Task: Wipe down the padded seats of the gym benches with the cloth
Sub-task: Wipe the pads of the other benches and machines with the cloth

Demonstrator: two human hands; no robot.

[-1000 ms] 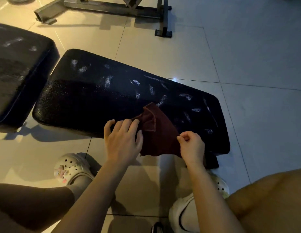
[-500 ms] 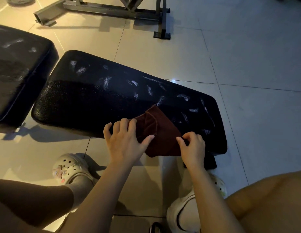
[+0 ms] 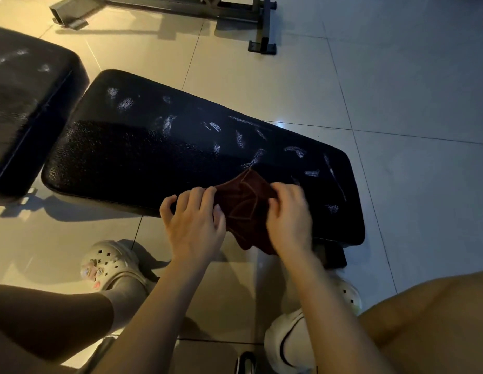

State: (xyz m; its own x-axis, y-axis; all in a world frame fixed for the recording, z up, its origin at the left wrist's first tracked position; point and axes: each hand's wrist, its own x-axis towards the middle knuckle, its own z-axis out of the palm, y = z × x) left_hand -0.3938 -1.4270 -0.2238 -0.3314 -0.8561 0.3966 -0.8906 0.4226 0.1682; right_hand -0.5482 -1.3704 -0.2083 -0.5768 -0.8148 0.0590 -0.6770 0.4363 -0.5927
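Both hands: our left hand [image 3: 193, 225] and right hand [image 3: 289, 217] pinch the cloth [image 3: 244, 209].
Cloth: soft, limp; we bunch it on the padded seat [image 3: 154, 155].

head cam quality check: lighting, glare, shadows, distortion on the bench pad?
Head view: dim, warm cast on the left floor, cooler on the right; small glare spot on the floor tile behind the bench pad; pad very dark, its white smears readable; cloth low in contrast between left hand and right hand; hard shadows under the pad; wide-angle bowing at the edges.
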